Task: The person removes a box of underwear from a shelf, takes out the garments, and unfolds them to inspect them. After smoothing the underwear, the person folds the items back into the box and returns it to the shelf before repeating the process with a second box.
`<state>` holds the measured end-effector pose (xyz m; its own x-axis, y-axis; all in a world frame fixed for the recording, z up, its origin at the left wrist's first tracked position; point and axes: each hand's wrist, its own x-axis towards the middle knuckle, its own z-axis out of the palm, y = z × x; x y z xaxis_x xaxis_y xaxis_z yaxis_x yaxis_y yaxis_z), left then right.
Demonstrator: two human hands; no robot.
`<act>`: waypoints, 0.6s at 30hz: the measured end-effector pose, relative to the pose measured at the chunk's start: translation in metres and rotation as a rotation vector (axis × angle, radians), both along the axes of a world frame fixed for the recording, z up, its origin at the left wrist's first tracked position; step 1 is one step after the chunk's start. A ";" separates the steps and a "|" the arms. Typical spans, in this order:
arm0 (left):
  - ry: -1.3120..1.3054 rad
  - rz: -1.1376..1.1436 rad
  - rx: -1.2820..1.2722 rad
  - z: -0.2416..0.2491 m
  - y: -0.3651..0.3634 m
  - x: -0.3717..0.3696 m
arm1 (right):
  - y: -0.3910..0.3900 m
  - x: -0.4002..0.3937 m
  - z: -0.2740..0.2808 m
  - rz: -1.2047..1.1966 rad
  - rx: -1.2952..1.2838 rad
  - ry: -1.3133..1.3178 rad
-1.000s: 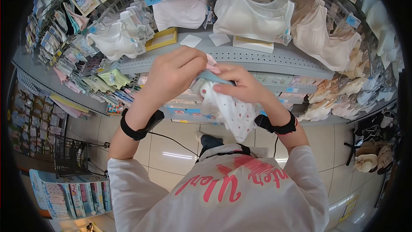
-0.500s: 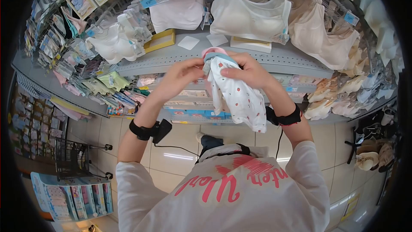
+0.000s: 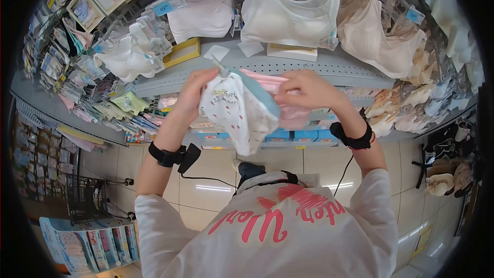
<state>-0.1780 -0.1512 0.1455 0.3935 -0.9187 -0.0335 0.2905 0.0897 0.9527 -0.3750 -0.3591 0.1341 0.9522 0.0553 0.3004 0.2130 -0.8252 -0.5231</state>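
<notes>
My left hand (image 3: 193, 91) is closed on the edge of white underpants (image 3: 234, 116) with a small red print, some lettering and a teal waistband. They hang spread out in front of the shelf. A small grey piece (image 3: 220, 68) sticks up at their top corner beside my left fingers. To the right, my right hand (image 3: 306, 90) pinches a pink garment (image 3: 290, 113), which looks like a second pair of underpants. The pink cloth lies partly behind the white pair, so its full shape is hidden.
A grey perforated shelf (image 3: 339, 73) runs just beyond my hands. Above it hang a white bra top (image 3: 288, 15) and a beige one (image 3: 378, 36). Packed small garments (image 3: 131, 100) hang to the left. A black cart (image 3: 85, 201) and a display box (image 3: 92, 244) stand lower left.
The bunched garments have been spread apart. My left hand now grips the white pair at its left edge, and my right hand has moved onto the pink cloth, drawing it rightward.
</notes>
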 end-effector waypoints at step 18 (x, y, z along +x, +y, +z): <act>0.057 -0.342 -0.248 0.032 -0.012 -0.005 | 0.029 0.039 -0.028 0.307 1.178 -0.036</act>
<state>-0.1827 -0.1635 0.1774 0.0684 -0.9791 0.1917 0.3953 0.2030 0.8959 -0.3356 -0.3305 0.1058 0.9377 -0.0477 0.3441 0.3453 0.2383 -0.9078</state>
